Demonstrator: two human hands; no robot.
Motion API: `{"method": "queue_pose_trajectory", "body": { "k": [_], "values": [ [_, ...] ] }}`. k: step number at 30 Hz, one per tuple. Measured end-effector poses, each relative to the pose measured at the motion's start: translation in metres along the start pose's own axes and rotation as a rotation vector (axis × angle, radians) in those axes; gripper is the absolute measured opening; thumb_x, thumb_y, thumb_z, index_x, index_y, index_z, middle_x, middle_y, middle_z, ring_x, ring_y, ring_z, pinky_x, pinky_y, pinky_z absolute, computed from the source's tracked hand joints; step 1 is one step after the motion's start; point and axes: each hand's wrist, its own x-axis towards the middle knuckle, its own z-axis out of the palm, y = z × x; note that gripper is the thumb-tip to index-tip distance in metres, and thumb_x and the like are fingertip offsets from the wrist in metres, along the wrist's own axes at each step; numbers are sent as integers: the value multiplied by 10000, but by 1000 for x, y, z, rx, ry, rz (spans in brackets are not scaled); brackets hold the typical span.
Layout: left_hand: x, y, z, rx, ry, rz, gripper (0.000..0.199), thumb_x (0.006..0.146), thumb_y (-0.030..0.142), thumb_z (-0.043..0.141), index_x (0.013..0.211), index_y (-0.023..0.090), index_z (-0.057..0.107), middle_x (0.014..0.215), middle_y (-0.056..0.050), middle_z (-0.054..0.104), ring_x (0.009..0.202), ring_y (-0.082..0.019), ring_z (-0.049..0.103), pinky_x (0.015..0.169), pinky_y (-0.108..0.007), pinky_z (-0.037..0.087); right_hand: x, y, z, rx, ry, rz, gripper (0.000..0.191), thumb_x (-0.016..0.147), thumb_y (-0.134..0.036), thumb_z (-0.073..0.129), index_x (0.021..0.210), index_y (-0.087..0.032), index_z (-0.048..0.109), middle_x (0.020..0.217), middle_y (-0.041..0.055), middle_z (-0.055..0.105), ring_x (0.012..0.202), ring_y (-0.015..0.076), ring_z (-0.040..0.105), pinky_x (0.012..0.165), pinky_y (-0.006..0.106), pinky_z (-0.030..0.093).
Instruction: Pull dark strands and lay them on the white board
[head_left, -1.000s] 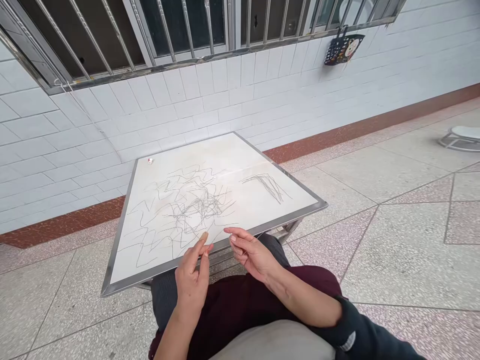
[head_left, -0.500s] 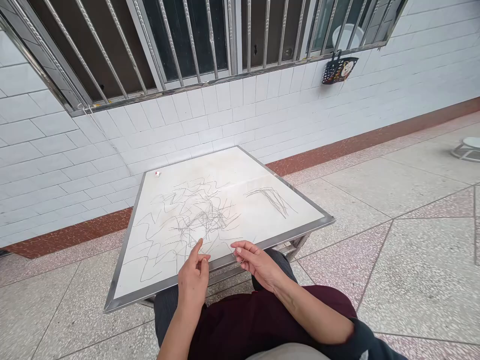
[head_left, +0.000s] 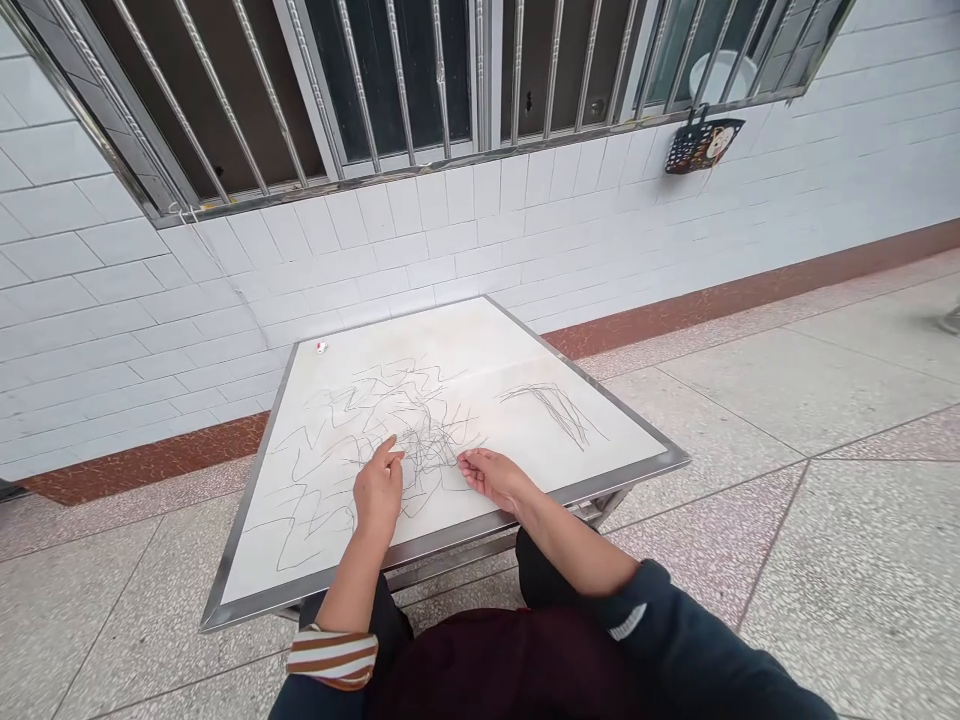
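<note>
Many thin, bent dark wires (head_left: 427, 445) lie tangled across the middle and left of a white-topped table (head_left: 480, 340). A separate bundle of similar wires (head_left: 559, 410) rests to the right, roughly side by side. Over the near edge of the tangle, my left hand (head_left: 379, 487) has its index finger stretched out and the thumb a little apart, with nothing visible held. Across from it, my right hand (head_left: 496, 478) is closed in a pinch at the tangle's right side. A thin wire seems to be between its fingertips, though it is barely visible.
The table has a grey metal rim. A small red-and-white object (head_left: 322, 347) sits at its far left corner. Behind stands a white tiled wall (head_left: 420, 245) with a barred window, from which a patterned basket (head_left: 703, 145) hangs. Speckled floor tiles (head_left: 720, 400) extend to the right.
Both hands have moved forward from the table's near edge, over the wires. The right hand's fingers have come closer together. The view has shifted slightly.
</note>
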Motion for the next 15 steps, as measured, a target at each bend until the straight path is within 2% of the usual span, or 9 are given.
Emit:
{"method": "queue_pose_trajectory", "body": {
  "k": [5, 9, 12, 15],
  "values": [
    [29, -1, 6, 69, 1, 10, 404, 871, 231, 406, 1243, 221, 562, 1042, -43, 727, 889, -234, 642, 738, -356, 461, 14, -9, -2, -112, -1, 14, 144, 838, -264, 624, 826, -121, 610, 765, 100, 665, 644, 124, 617, 578, 242, 525],
    [44, -5, 6, 96, 5, -9, 395, 856, 234, 421, 1217, 220, 583, 1011, -51, 732, 851, -243, 641, 693, -352, 462, 15, -23, -26, -299, 82, -81, 252, 830, -342, 615, 995, -152, 621, 890, 100, 690, 642, 136, 626, 540, 246, 486],
    [43, -4, 0, 104, 34, -9, 397, 857, 266, 440, 1228, 240, 576, 1057, -47, 715, 906, -243, 627, 713, -348, 463, 23, -46, -63, -514, 258, -190, 242, 854, -338, 548, 1042, -200, 610, 947, 54, 667, 691, 135, 607, 562, 238, 440],
    [30, 3, -5, 61, 112, 28, 383, 865, 317, 451, 1221, 279, 587, 1083, -33, 704, 873, -226, 623, 726, -346, 470, 37, -73, -102, -770, 514, -286, 225, 876, -270, 486, 1058, -211, 603, 1064, 59, 606, 934, 184, 562, 706, 273, 422]
  ]
}}
